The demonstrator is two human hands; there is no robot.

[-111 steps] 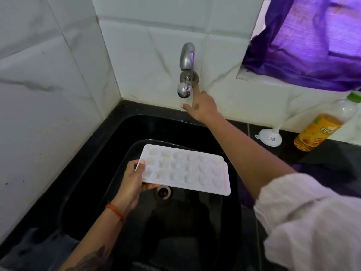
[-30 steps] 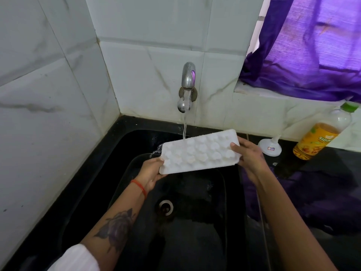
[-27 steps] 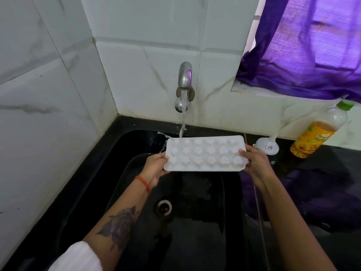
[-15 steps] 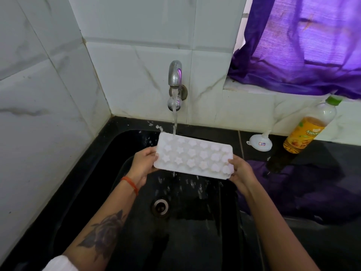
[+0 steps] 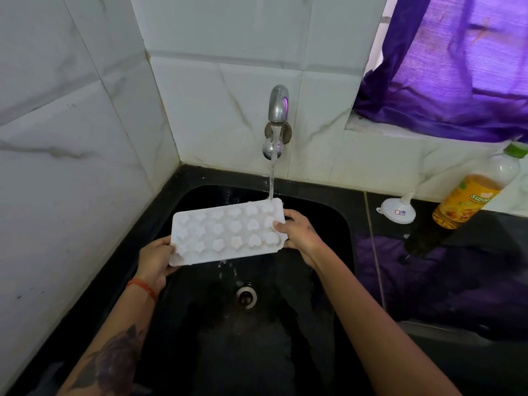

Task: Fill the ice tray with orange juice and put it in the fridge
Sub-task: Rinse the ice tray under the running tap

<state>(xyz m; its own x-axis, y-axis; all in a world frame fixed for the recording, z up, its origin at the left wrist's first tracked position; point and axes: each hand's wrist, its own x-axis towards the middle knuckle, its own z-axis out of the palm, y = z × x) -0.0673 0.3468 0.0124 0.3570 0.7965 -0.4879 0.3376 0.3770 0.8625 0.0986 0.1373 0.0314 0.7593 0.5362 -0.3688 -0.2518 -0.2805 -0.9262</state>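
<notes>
A white ice tray with star and heart shaped cells hangs over the black sink, tilted down toward its left end. My left hand grips the tray's lower left corner. My right hand grips its right end. Water runs from the metal tap onto the tray's far right corner and drips off the tray's front edge. An orange juice bottle with a green cap stands on the black counter at the right.
A small white funnel lies on the counter between the sink and the bottle. The drain sits in the sink floor below the tray. White marble tiles close the left and back. A purple curtain hangs at the upper right.
The tap was turned on and my right hand came down to hold the tray. The tray has shifted left under the stream, so water now hits its right corner, and its left end has dropped.
</notes>
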